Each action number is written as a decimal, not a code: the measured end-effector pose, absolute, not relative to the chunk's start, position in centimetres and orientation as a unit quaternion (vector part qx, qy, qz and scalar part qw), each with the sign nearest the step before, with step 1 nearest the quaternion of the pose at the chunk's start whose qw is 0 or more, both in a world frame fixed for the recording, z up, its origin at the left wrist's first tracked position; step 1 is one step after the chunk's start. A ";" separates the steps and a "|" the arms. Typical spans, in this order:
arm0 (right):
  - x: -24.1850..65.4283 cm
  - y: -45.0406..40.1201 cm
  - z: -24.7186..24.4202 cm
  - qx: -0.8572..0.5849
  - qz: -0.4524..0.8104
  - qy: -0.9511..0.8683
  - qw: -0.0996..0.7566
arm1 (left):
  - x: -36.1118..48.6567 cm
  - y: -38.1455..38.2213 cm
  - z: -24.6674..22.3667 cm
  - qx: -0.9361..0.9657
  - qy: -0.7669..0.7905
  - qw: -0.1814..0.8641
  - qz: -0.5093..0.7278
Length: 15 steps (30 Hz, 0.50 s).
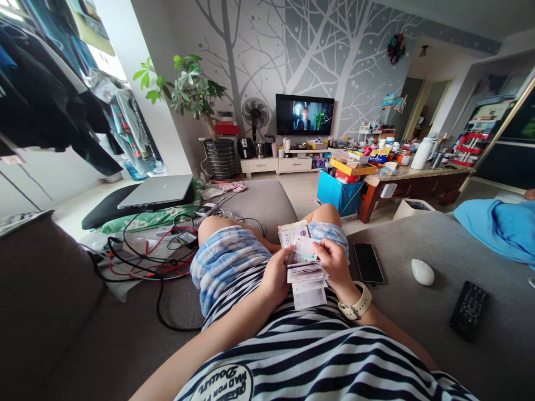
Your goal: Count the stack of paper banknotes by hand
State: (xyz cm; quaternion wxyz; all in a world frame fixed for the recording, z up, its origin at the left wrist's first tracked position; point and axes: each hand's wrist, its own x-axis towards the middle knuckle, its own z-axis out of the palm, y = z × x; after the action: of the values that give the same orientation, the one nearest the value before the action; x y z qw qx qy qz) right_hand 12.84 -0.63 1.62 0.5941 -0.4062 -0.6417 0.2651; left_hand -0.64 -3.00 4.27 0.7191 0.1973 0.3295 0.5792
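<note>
Over my lap, a bundle of banknotes (pixel 308 274) is held between both hands, its lower part bent down in layers towards my striped shirt. My left hand (pixel 276 274) is closed on the bundle's left side, with the thumb on top. More notes fan out above the thumbs, and one shows a figure 5. From the right, my right hand (pixel 335 263) pinches a pale banknote (pixel 304 248) between thumb and fingers. A cream watch is on that wrist. The fingers beneath the bundle are hidden.
On the grey sofa to my right lie a phone (pixel 368 263), a white mouse (pixel 422 272) and a black remote control (pixel 468 309). Tangled cables (pixel 154 250) and a laptop (pixel 156 191) are on the left. A cluttered table (pixel 418 177) stands ahead right.
</note>
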 end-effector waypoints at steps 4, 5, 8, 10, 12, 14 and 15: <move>12.8 -1.2 1.9 -0.383 0.274 -0.650 0.596 | -0.5 -2.8 4.2 0.182 0.316 0.738 0.568; 12.8 -1.3 2.0 -0.376 0.281 -0.650 0.598 | -0.5 -2.7 4.1 0.183 0.314 0.737 0.570; 12.8 -1.7 2.1 -0.353 0.301 -0.652 0.600 | -0.5 -2.5 3.7 0.191 0.309 0.730 0.579; 12.7 -1.9 2.1 -0.343 0.314 -0.652 0.599 | -0.6 -2.4 3.4 0.200 0.301 0.729 0.582; 12.6 -2.0 2.2 -0.338 0.322 -0.650 0.600 | -0.6 -2.3 3.2 0.212 0.293 0.730 0.580; 12.6 -2.0 2.2 -0.337 0.327 -0.647 0.601 | -0.7 -2.3 3.0 0.221 0.291 0.729 0.579; 12.6 -2.0 2.2 -0.338 0.329 -0.646 0.600 | -0.7 -2.3 2.9 0.224 0.293 0.727 0.579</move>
State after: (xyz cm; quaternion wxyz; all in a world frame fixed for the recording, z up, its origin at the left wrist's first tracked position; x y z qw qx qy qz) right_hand 12.59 -2.03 2.21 0.6004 -0.3381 -0.6459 0.3285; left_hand -0.69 -2.26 2.93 0.7272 0.2245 0.2930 0.5787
